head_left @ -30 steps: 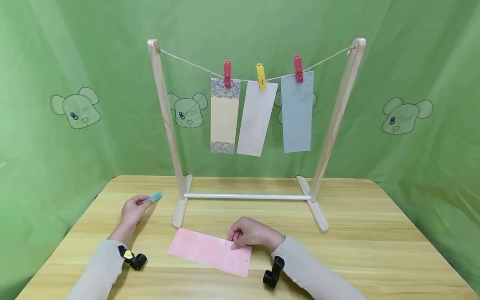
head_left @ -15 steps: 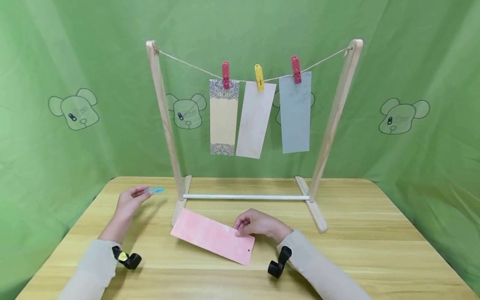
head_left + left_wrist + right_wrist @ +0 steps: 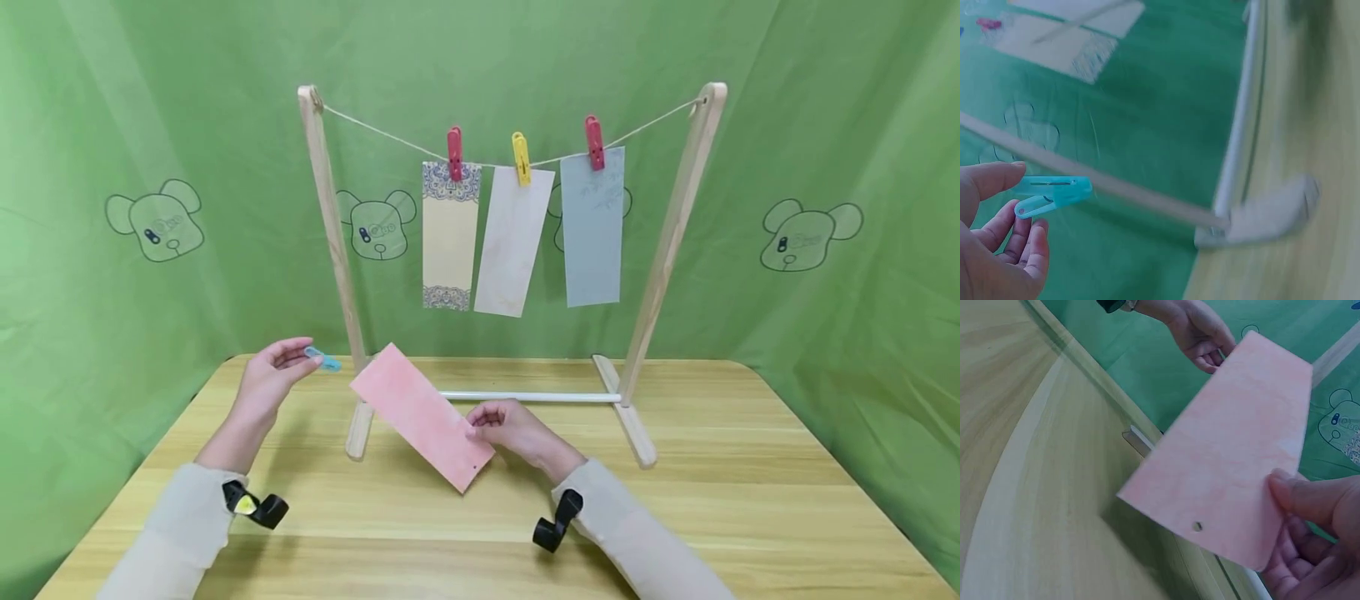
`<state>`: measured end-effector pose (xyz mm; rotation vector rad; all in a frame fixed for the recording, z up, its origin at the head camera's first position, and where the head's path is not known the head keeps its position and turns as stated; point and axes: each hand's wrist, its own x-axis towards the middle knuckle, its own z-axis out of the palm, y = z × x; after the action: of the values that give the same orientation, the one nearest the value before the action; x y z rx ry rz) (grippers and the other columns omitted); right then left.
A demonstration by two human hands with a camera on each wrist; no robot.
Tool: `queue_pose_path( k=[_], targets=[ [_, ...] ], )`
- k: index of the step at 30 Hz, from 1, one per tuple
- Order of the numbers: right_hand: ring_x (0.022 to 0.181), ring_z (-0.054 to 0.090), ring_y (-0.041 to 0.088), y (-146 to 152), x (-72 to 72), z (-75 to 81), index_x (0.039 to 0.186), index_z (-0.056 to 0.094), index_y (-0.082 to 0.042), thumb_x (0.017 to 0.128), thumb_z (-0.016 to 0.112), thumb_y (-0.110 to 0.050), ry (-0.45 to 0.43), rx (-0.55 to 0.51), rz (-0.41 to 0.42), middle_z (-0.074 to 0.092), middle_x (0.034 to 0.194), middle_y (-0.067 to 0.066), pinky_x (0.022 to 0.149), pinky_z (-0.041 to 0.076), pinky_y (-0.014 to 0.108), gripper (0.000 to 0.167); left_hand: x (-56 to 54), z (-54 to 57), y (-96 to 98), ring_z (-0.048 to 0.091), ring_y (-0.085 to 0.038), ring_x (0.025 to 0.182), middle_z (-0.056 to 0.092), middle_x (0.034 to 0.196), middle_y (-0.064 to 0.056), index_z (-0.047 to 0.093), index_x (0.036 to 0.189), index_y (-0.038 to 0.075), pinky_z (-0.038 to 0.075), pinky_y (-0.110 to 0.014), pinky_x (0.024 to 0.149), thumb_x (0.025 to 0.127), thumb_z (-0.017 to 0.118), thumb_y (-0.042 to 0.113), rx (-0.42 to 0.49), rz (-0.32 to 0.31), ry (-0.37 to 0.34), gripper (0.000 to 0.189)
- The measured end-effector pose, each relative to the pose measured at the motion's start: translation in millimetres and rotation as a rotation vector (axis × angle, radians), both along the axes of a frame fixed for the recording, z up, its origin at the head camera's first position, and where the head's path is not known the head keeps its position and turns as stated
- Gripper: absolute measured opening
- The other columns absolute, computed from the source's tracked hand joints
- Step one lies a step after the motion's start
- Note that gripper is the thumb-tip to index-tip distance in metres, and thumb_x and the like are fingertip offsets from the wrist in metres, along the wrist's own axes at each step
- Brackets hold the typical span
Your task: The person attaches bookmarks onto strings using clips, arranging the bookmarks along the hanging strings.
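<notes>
My left hand (image 3: 266,379) pinches a light-blue clothespin (image 3: 323,359) by its handle end, in the air left of the wooden rack. In the left wrist view the clothespin (image 3: 1054,192) sits between thumb and fingers, its tip pointing away. With thumb and fingers my right hand (image 3: 521,433) grips a pink paper card (image 3: 420,412) by one long edge near its lower end. The card is lifted and tilted, its upper end toward the left hand. A small punched hole shows near the card's lower end in the right wrist view, where the card (image 3: 1229,437) partly covers the left hand.
A wooden rack (image 3: 678,217) stands behind, with a white crossbar (image 3: 540,397) low down. From its string hang a patterned cream card (image 3: 450,242), a whitish card (image 3: 513,242) and a blue-grey card (image 3: 592,233), held by red and yellow clothespins. A green curtain surrounds the table (image 3: 712,500).
The right hand has raised the pink card off the table and turned it steeper, its left end going up. The left hand has risen with the clothespin, which now points slightly downward.
</notes>
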<state>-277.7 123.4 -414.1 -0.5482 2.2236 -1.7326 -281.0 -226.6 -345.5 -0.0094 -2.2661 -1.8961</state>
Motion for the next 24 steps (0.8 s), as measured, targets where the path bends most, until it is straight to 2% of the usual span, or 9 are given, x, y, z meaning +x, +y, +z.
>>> queue_pose_path(
  k=[4, 10, 14, 18, 24],
  targets=[
    [0.072, 0.052, 0.011, -6.1, -0.6, 2.0, 0.097, 0.063, 0.01, 0.083, 0.066, 0.002, 0.061, -0.036, -0.09, 0.064, 0.083, 0.003, 0.061, 0.046, 0.016, 0.016, 2.2, 10.9, 9.9, 0.059, -0.001, 0.089, 0.061, 0.095, 0.011, 0.057, 0.116, 0.007, 0.049, -0.011, 0.083, 0.082, 0.071, 0.005, 0.105, -0.049, 0.021, 0.037],
    [0.074, 0.055, 0.01, -13.3, -0.8, 4.1, 0.099, 0.063, 0.01, 0.084, 0.067, -0.001, 0.065, -0.107, -0.174, 0.067, 0.086, 0.005, 0.066, 0.049, 0.017, 0.019, 6.4, 24.1, 22.0, 0.06, -0.003, 0.09, 0.062, 0.095, 0.009, 0.061, 0.108, 0.013, 0.049, -0.012, 0.085, 0.082, 0.071, 0.005, 0.183, -0.084, 0.043, 0.029],
    [0.078, 0.058, 0.01, -18.7, -1.8, 5.6, 0.099, 0.062, 0.01, 0.084, 0.066, 0.002, 0.05, -0.166, -0.228, 0.066, 0.087, 0.005, 0.071, 0.051, 0.018, 0.018, 5.1, 31.4, 25.6, 0.059, -0.004, 0.089, 0.062, 0.095, 0.008, 0.063, 0.104, 0.016, 0.049, -0.012, 0.084, 0.083, 0.071, 0.005, 0.207, -0.089, 0.056, 0.025],
    [0.077, 0.059, 0.01, -24.5, -3.2, 8.4, 0.098, 0.063, 0.01, 0.084, 0.066, 0.003, 0.047, -0.212, -0.276, 0.065, 0.086, 0.007, 0.069, 0.051, 0.018, 0.015, 3.4, 40.3, 28.6, 0.058, -0.004, 0.091, 0.063, 0.096, 0.009, 0.063, 0.103, 0.018, 0.049, -0.011, 0.084, 0.083, 0.071, 0.007, 0.214, -0.092, 0.07, 0.023],
    [0.076, 0.058, 0.01, -33.3, -4.8, 15.6, 0.097, 0.064, 0.009, 0.082, 0.068, 0.002, 0.066, -0.253, -0.32, 0.065, 0.086, 0.005, 0.068, 0.051, 0.018, 0.016, -2.6, 53.7, 35.4, 0.057, -0.006, 0.095, 0.064, 0.098, 0.008, 0.062, 0.109, 0.012, 0.048, -0.011, 0.086, 0.084, 0.071, 0.007, 0.236, -0.1, 0.103, 0.028]
  ],
)
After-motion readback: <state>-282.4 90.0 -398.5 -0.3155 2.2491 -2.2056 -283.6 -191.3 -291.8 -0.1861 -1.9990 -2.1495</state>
